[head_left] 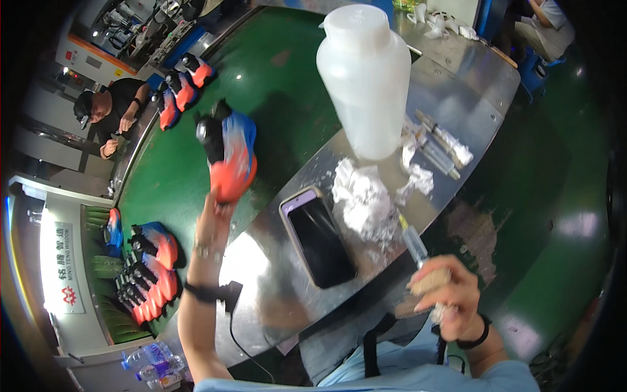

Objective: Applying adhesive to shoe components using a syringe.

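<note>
At its orange toe, my left hand point(212, 219) grips a blue-and-orange shoe point(236, 157) with a black collar, above the green table surface. The shoe is slightly blurred. My right hand point(454, 297), near my body at the lower right, is closed round a clear syringe point(415, 245) whose yellow tip points up toward the crumpled white tissue point(359, 196). A beige, rough-looking piece point(431, 281) shows at the fingers of the same hand; its kind is unclear. Between my hands, a phone point(319, 238) lies face up on the metal tabletop point(287, 313).
A large white plastic bottle point(366, 85) stands behind the tissue, with several syringes point(444, 150) beside it. More shoes line the green surface's far left point(176, 91) and lower left point(147, 281). Across it sits a co-worker point(121, 108). Plastic bottles point(153, 362) lie at lower left.
</note>
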